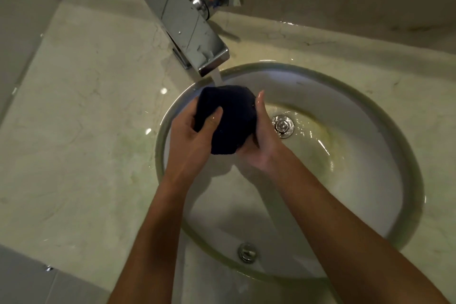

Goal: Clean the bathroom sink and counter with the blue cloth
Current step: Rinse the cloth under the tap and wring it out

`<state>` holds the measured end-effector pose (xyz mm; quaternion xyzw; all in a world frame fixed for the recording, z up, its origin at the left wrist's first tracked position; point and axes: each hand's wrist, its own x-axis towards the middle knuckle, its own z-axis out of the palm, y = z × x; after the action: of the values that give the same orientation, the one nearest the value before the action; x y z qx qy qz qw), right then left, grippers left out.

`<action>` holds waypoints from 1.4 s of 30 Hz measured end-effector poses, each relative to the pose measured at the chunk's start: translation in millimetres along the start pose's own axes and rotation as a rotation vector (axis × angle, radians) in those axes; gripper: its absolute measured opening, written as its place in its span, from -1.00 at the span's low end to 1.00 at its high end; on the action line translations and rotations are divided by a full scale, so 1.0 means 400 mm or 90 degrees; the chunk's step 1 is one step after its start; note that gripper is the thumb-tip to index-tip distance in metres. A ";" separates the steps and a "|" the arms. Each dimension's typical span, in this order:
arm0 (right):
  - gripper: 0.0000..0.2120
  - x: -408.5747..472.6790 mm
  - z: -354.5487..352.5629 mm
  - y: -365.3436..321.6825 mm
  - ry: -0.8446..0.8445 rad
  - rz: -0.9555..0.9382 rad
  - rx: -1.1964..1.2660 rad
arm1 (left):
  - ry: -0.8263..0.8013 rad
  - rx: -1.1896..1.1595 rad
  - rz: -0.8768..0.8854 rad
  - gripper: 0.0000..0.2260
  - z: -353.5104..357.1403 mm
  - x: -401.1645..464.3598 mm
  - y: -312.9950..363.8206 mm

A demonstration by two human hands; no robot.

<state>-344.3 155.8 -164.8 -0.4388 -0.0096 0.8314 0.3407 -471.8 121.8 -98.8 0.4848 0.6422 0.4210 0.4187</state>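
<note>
Blue cloth (229, 116): bunched, gripped by my left hand (191, 136) and right hand (261, 140), under running faucet (190, 32), over the sink (370, 180).

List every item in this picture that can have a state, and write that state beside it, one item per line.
Faucet: running, water falls onto the cloth.
Blue cloth: bunched up, under the stream, held over the sink.
Left hand: grips the cloth.
Right hand: grips the cloth.
Sink: wet, water pooling round the drain.
Drain: stopper position unclear.
Counter: wet in spots.
</note>
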 end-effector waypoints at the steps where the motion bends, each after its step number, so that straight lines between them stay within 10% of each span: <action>1: -0.19 0.018 0.003 0.002 0.007 -0.010 0.001 | 0.004 0.003 0.009 -0.79 -0.005 -0.003 0.000; 8: 0.09 0.155 0.011 0.035 0.198 -0.092 -0.134 | 0.013 0.171 0.058 -0.68 0.010 -0.032 -0.008; 14: -0.58 0.084 -0.036 -0.013 0.479 -0.309 -0.930 | 0.066 0.216 0.019 -0.69 0.021 -0.005 -0.037; 21: -0.82 -0.055 0.076 -0.130 0.382 -0.701 -0.563 | 0.065 0.180 0.007 -0.71 0.042 0.017 -0.050; 26: -0.50 -0.048 0.189 -0.233 0.164 -0.560 -0.494 | 0.059 0.140 0.001 -0.70 0.037 0.030 -0.043; 37: -0.68 -0.035 0.123 -0.220 0.109 -0.638 -0.502 | -0.126 0.083 0.046 -0.71 -0.010 0.026 -0.023; 42: -0.73 -0.068 0.005 -0.231 0.002 -0.217 -0.726 | -0.308 -0.188 -0.026 -0.73 -0.031 0.043 0.032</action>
<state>-283.8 211.9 -114.9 -0.5463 -0.5246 0.6276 0.1801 -483.0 139.1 -85.1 0.4921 0.4647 0.3737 0.6342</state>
